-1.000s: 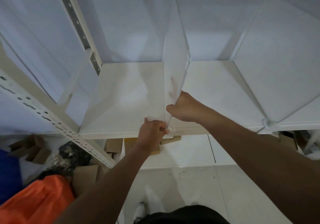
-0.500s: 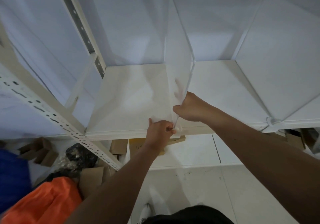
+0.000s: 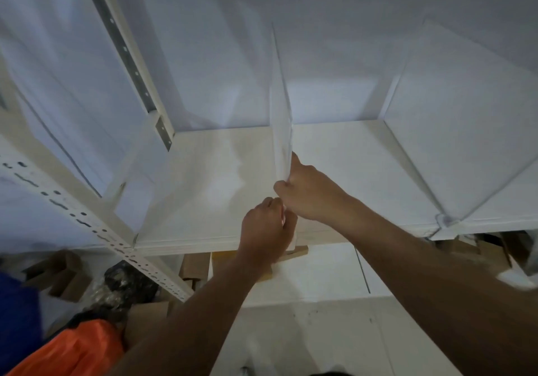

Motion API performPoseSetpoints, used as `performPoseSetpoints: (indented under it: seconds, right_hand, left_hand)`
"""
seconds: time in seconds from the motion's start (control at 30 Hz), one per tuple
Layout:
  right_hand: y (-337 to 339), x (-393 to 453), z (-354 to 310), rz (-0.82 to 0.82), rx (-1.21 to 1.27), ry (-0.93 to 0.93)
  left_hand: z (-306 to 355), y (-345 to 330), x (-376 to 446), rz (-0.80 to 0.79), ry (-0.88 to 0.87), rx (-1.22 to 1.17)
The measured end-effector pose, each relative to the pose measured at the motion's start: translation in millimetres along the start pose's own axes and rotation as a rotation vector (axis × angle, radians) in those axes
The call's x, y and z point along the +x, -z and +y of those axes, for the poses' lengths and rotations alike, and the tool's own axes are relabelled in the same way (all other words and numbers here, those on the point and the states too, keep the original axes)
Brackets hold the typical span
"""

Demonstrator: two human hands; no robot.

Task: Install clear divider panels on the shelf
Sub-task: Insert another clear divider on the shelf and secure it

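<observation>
A clear divider panel [image 3: 280,119] stands upright on edge across the middle of the white shelf board [image 3: 203,189]. My right hand [image 3: 311,192] grips the panel's lower front edge, thumb on the left face. My left hand [image 3: 266,230] is closed at the shelf's front lip just below the panel's front corner, pinching something small that its fingers hide. A second clear panel [image 3: 460,119] stands on the shelf to the right, held at its front corner by a small clear clip [image 3: 442,220]. A third panel [image 3: 136,177] leans at the left end.
A perforated white upright [image 3: 87,224] slants across the left, and a grey slotted rail [image 3: 128,55] runs up the back wall. Below the shelf lie cardboard pieces [image 3: 58,271], a black bag [image 3: 128,282] and an orange object [image 3: 75,349] on the white floor.
The view has tilted up, so the panel now shows nearly edge-on. My left hand has closed in under the panel's front corner, touching my right hand.
</observation>
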State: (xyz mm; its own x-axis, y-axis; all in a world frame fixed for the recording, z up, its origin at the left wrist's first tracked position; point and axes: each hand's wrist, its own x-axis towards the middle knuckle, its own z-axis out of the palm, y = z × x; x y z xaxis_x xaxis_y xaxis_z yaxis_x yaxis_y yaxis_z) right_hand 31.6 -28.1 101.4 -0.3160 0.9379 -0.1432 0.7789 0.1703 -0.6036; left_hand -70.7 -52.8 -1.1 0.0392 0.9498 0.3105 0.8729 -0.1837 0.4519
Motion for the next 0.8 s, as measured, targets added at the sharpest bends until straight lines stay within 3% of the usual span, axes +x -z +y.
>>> performPoseSetpoints:
  seconds: [0.3, 0.6, 0.8]
  right_hand:
    - [-23.1, -40.6, -10.3, 0.1, -0.201, -0.022]
    - [-13.7, -2.5, -11.9, 0.112, -0.127, -0.051]
    - [-23.7, -16.5, -8.6, 0.145, -0.172, -0.05]
  left_hand:
    - [5.2, 0.2, -18.7, -0.054, -0.082, 0.264]
    - [11.6, 5.1, 0.0, -0.102, 0.046, 0.175]
    - [15.3, 8.2, -11.2, -0.104, -0.043, 0.278]
